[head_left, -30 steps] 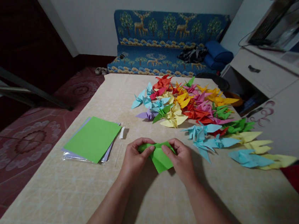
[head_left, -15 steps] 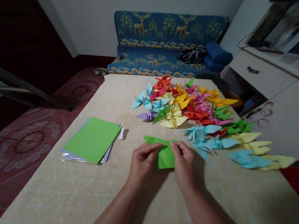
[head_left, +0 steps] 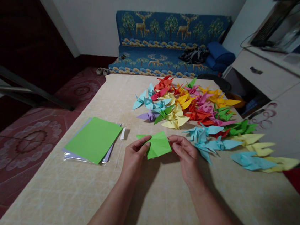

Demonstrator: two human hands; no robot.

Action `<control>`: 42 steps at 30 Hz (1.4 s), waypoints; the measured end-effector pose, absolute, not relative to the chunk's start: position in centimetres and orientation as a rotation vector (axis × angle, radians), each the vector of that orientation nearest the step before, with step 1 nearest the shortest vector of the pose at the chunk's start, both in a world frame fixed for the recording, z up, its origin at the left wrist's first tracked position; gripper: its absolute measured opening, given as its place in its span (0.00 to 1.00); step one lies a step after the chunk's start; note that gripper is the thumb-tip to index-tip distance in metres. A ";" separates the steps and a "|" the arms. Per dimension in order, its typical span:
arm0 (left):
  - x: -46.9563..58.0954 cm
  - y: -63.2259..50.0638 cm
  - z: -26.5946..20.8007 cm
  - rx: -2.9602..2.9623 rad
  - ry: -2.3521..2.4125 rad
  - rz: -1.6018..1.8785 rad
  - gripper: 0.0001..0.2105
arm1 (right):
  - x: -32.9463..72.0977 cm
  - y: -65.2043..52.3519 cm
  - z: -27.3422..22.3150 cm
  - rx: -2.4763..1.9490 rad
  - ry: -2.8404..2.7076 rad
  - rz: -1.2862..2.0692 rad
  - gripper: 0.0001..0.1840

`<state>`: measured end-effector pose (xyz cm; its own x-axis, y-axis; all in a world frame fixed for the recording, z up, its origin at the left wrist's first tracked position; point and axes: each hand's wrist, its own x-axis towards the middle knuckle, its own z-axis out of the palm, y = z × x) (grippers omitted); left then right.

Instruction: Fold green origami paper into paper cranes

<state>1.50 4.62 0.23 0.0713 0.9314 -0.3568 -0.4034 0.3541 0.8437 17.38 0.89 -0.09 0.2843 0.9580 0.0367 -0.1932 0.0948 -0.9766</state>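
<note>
A creased, partly folded piece of green origami paper (head_left: 158, 144) is held above the table in the head view. My left hand (head_left: 134, 156) pinches its left side between thumb and fingers. Just beyond the paper's right edge is my right hand (head_left: 187, 155), its thumb and index finger apart; whether a fingertip touches the edge I cannot tell. Left of my hands lies a stack of paper sheets, a green sheet (head_left: 94, 140) on top, over a clear plastic wrapper (head_left: 75, 157).
Many folded paper cranes in several colours, such as a yellow crane (head_left: 176, 120) and a blue crane (head_left: 252, 160), cover the table's (head_left: 95, 207) right and far parts. Behind is a blue patterned sofa (head_left: 157, 54); a white cabinet (head_left: 282, 120) stands right.
The green paper has been turned and spread flatter, moving slightly left and up. My right hand has come off its face to beside its edge. My left hand moved slightly left with it.
</note>
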 end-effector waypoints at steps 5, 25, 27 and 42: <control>1.6 4.6 0.4 0.583 0.990 1.123 0.17 | 17.5 1.1 -0.2 -1.047 -0.937 1.019 0.10; 1.6 4.5 0.5 0.659 0.996 1.018 0.15 | 17.4 0.8 0.3 -1.034 -1.091 0.923 0.06; 1.6 4.5 0.1 0.692 1.021 1.024 0.16 | 17.5 0.9 0.3 -1.037 -1.095 0.917 0.06; 2.0 4.0 0.2 0.784 1.018 0.995 0.20 | 17.2 1.3 -0.6 -1.223 -1.022 0.788 0.12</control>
